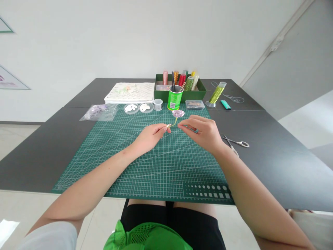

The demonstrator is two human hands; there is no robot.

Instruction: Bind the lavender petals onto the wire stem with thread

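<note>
Between the thumb and forefinger of my left hand (155, 134) is the stem end of a small artificial flower (178, 113). The flower has pale lilac petals and a thin, curved yellow-green stem, and it stands upright above the cutting mat. A small shiny gold-coloured piece (169, 125) shows at the left fingertips, too small to name. My right hand (201, 130) is closed in a pinch just right of the stem. Whatever its fingertips hold, if anything, cannot be made out. A bit of teal shows between its fingers.
The green cutting mat (145, 166) covers the middle of the dark table. Scissors (235, 141) lie right of my right hand. Behind stand a green can (174, 99) with sticks, a box (200, 96) of thread spools, dishes of white pieces (131, 108) and an olive spool (217, 94).
</note>
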